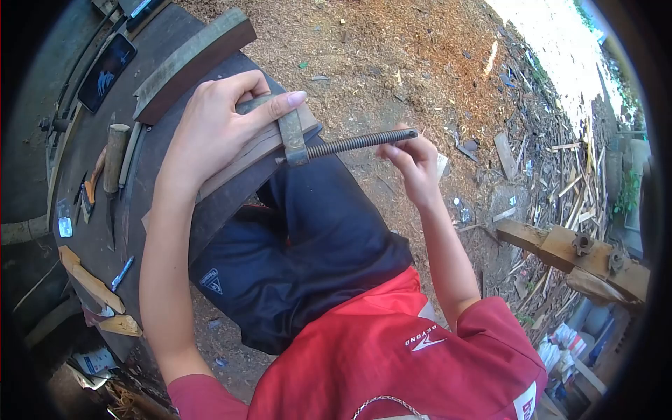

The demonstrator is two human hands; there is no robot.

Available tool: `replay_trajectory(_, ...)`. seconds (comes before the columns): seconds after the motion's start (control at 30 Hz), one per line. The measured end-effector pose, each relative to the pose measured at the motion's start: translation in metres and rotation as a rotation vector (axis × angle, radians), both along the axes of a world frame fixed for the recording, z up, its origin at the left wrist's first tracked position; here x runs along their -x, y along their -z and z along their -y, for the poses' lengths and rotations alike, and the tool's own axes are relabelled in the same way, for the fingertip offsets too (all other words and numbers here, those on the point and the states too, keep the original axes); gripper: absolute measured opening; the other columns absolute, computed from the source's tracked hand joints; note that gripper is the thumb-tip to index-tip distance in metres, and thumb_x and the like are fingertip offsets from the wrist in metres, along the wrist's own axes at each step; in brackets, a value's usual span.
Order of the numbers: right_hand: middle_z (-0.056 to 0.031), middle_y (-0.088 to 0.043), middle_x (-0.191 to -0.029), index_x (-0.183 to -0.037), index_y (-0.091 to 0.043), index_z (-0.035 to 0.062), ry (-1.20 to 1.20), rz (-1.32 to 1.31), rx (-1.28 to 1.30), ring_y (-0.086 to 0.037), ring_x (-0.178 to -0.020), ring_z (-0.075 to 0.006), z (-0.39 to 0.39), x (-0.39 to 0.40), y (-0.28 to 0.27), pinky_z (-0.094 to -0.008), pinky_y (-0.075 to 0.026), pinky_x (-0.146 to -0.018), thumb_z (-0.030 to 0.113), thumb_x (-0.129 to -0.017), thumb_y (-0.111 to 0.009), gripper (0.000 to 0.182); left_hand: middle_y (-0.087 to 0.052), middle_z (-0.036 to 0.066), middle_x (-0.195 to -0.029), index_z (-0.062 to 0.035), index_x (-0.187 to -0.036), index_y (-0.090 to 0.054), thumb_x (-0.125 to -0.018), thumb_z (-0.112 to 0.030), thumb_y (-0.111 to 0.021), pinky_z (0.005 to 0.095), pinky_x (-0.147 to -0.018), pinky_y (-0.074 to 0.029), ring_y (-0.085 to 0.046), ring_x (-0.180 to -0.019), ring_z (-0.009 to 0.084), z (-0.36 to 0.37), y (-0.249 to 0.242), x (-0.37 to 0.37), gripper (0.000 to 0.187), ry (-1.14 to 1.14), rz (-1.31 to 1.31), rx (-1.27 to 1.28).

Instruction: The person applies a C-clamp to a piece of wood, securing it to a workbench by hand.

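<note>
— Left hand (213, 126)?
— Pressed down flat on a clamp (292, 136), fingers spread over its metal frame, thumb along the top. Holding it on a wood strip (241, 157).

— Right hand (413, 164)?
— Closed in a pinch, fingertips gripping the far end of the clamp's long screw (360, 142).

— Where exactly, that clamp?
— At the near edge of the round dark tabletop (91, 224). Frame over the wood strip, screw sticking out past the edge, above dark shorts (315, 252) and a red shirt (392, 357).

— Touching?
— Yes. Clamp on the strip, strip on the tabletop.

— More on the tabletop?
— Thick curved wood block (192, 59), just beyond the left hand. Phone (106, 70) with a dark screen, farther back. Knife with a round wood handle (114, 164), lying well apart from the clamp. Blue pen (122, 273) near a few pale wood scraps (91, 283) at the rim.

— And the ground?
— Sawdust and chips (420, 63) everywhere. Heap of thin sticks (567, 182) off to the right. Big wooden beam (581, 255) with rusty bolts beside that heap.

— Clamp tight or loose?
— Cannot tell.
</note>
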State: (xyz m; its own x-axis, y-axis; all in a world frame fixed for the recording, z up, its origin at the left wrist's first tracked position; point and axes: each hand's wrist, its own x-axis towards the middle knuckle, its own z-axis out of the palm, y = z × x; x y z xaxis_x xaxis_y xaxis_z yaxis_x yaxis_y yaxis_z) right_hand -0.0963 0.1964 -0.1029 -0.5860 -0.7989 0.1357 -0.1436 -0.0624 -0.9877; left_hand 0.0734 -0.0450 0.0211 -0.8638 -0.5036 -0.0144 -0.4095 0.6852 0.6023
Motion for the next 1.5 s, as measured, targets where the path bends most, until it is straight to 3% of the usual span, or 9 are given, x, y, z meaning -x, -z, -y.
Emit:
replay_trajectory(0.1,-0.0091,-0.064,-0.084,-0.081,-0.07,-0.0026,-0.163,0.085,0.253,-0.058,-0.076,-0.0179,-0.015,-0.001,0.003,-0.0319,-0.043,-0.07,0.028,-0.086,-0.066,0.031,-0.049,0.004,-0.06,0.0001,-0.073,-0.06,-0.09,-0.048,-0.073,0.03,-0.057,-0.034,-0.045,-0.06,0.0108,-0.001,-0.004,-0.001,0.053,-0.018,0.032,0.033)
replay_trajectory(0.13,-0.0085,-0.058,-0.079,-0.08,-0.072,-0.0035,-0.171,0.106,0.245,-0.052,-0.077,-0.0207,-0.021,-0.002,-0.002,-0.0348,-0.042,-0.075,0.044,-0.086,-0.055,0.051,-0.048,0.004,-0.06,0.0001,-0.074,-0.06,-0.09,-0.048,-0.073,0.03,-0.057,-0.034,-0.045,-0.06,0.0108,-0.001,-0.004,-0.002,0.053,-0.018,0.038,0.031)
replay_trajectory(0.27,-0.0028,-0.04,-0.074,-0.085,-0.077,-0.0024,-0.138,0.151,0.368,-0.038,-0.077,-0.0203,-0.017,0.004,-0.026,-0.0357,-0.037,-0.079,0.053,-0.088,-0.036,0.069,-0.049,0.004,-0.06,0.0003,-0.075,-0.061,-0.091,-0.049,-0.072,0.0304,-0.057,-0.035,-0.046,-0.06,0.0111,0.002,0.0,-0.001,0.053,0.012,0.005,-0.013)
replay_trajectory(0.37,-0.0031,-0.043,-0.08,-0.083,-0.078,-0.0015,-0.15,0.175,0.422,-0.045,-0.084,-0.0213,-0.004,0.013,-0.028,-0.0361,-0.036,-0.078,0.052,-0.087,-0.039,0.066,-0.051,0.005,-0.06,0.0002,-0.076,-0.063,-0.092,-0.049,-0.071,0.031,-0.058,-0.036,-0.047,-0.059,0.0116,0.003,0.004,0.0,0.052,0.012,-0.017,-0.022)
replay_trajectory(0.53,-0.0202,-0.05,-0.131,-0.087,-0.076,-0.0011,-0.061,-0.067,0.393,-0.049,-0.128,-0.031,-0.008,0.01,-0.035,-0.0486,-0.041,-0.101,0.047,-0.086,-0.043,0.058,-0.052,0.005,-0.06,-0.0013,-0.077,-0.065,-0.092,-0.051,-0.071,0.0307,-0.057,-0.037,-0.048,-0.058,0.0126,0.005,0.004,-0.002,0.052,0.003,-0.018,0.014)
replay_trajectory(0.63,-0.0218,-0.05,-0.137,-0.09,-0.076,-0.0019,0.07,-0.114,0.393,-0.049,-0.129,-0.0321,-0.008,0.002,-0.044,-0.05,-0.041,-0.101,0.047,-0.087,-0.043,0.059,-0.052,0.004,-0.06,-0.0021,-0.077,-0.066,-0.091,-0.052,-0.072,0.0306,-0.057,-0.037,-0.048,-0.058,0.012,0.004,0.006,-0.003,0.052,0.0,-0.061,0.05)
replay_trajectory(0.9,-0.0227,-0.064,-0.122,-0.091,-0.076,-0.0042,-0.036,-0.258,0.304,-0.059,-0.118,-0.0316,0.008,0.027,-0.057,-0.047,-0.039,-0.105,0.04,-0.094,-0.042,0.056,-0.051,0.004,-0.058,-0.0024,-0.077,-0.067,-0.09,-0.056,-0.072,0.03,-0.057,-0.038,-0.048,-0.057,0.0114,0.009,0.014,-0.005,0.055,-0.009,-0.134,0.059)
replay_trajectory(1.07,-0.0192,-0.068,-0.117,-0.097,-0.074,-0.0028,0.021,-0.275,0.271,-0.063,-0.118,-0.0301,0.006,0.017,-0.053,-0.0435,-0.047,-0.104,0.02,-0.101,-0.049,0.034,-0.05,0.004,-0.057,-0.0023,-0.072,-0.064,-0.087,-0.058,-0.073,0.0308,-0.056,-0.038,-0.048,-0.055,0.0127,0.018,0.01,-0.004,0.058,0.031,-0.094,0.102)
replay_trajectory(1.5,-0.0164,-0.067,-0.108,-0.102,-0.072,-0.0033,0.055,-0.413,0.216,-0.065,-0.105,-0.0244,0.023,0.02,-0.069,-0.0377,-0.05,-0.094,0.021,-0.106,-0.048,0.034,-0.047,0.007,-0.047,-0.0054,-0.056,-0.059,-0.091,-0.065,-0.062,0.0368,-0.052,-0.044,-0.052,-0.046,0.0221,0.021,0.019,0.017,0.069,0.089,-0.057,0.405)
